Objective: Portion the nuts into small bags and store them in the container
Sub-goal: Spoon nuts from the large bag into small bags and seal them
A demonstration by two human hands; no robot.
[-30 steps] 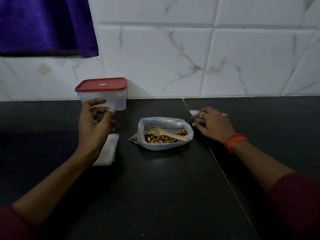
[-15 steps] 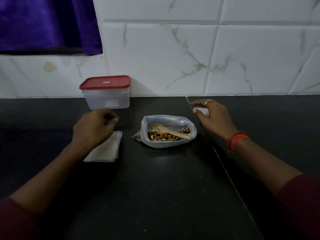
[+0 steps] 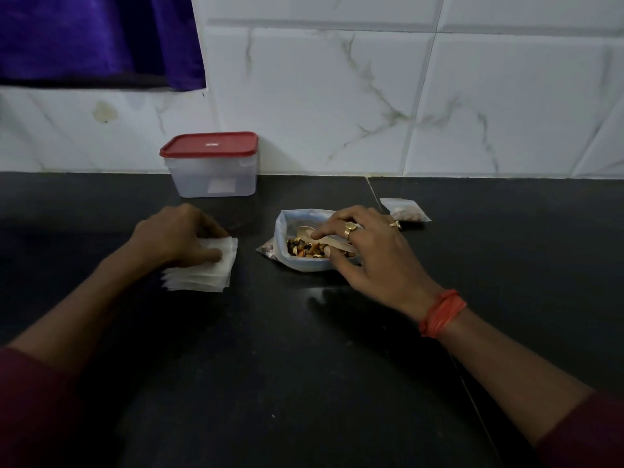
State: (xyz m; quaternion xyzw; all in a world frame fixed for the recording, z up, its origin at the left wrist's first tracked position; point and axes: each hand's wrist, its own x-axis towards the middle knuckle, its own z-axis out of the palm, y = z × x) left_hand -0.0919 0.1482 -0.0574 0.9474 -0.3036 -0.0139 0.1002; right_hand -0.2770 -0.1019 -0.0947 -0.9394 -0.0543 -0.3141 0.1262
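An open plastic bag of mixed nuts (image 3: 297,261) lies on the black counter, with a pale spoon (image 3: 315,235) in it. My right hand (image 3: 368,255) reaches over the bag, and its fingers and thumb close round the spoon's handle. My left hand (image 3: 179,236) rests on a fanned stack of small empty bags (image 3: 206,275), with the thumb pressed on the top one. A small filled bag (image 3: 405,211) lies flat behind my right hand. The clear container (image 3: 212,170) with its red lid on stands against the wall tiles.
The black counter (image 3: 304,366) stretches toward me with a seam running down its right side. White marble tiles form the back wall. A purple cloth (image 3: 94,35) hangs at the upper left above the counter.
My right hand left the small filled bag at the back right and moved onto the spoon in the nut bag. My left hand came down onto the stack of empty bags.
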